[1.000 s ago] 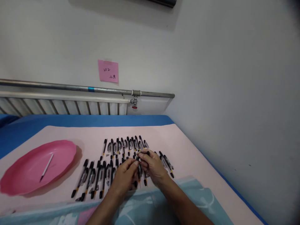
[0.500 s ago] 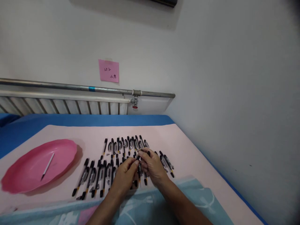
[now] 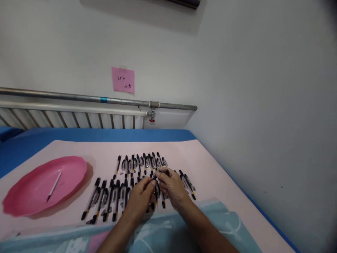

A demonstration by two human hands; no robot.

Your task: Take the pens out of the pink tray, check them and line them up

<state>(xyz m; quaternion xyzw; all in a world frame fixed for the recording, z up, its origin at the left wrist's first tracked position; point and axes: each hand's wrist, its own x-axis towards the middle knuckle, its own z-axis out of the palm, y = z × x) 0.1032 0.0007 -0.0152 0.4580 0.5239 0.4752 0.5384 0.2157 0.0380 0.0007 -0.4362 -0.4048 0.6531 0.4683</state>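
Note:
Both hands meet over rows of black pens (image 3: 126, 175) laid out on a pale pink sheet (image 3: 205, 165). My left hand (image 3: 140, 199) is closed, its fingertips pinching one end of a black pen (image 3: 160, 174). My right hand (image 3: 172, 188) is closed on the same pen, its black end sticking out past the fingers. Several pens lie under and around both hands. A pink oval tray (image 3: 34, 189) sits far left with a single white pen refill (image 3: 54, 186) in it.
A blue surface (image 3: 105, 135) runs behind the pink sheet, with a radiator (image 3: 71, 119) and a metal pipe (image 3: 79, 98) along the wall. A white wall (image 3: 263, 105) closes the right side. Light blue patterned cloth (image 3: 231, 225) covers the near edge.
Both hands stay together on the pen with only slight finger shifts. The view has drifted a little.

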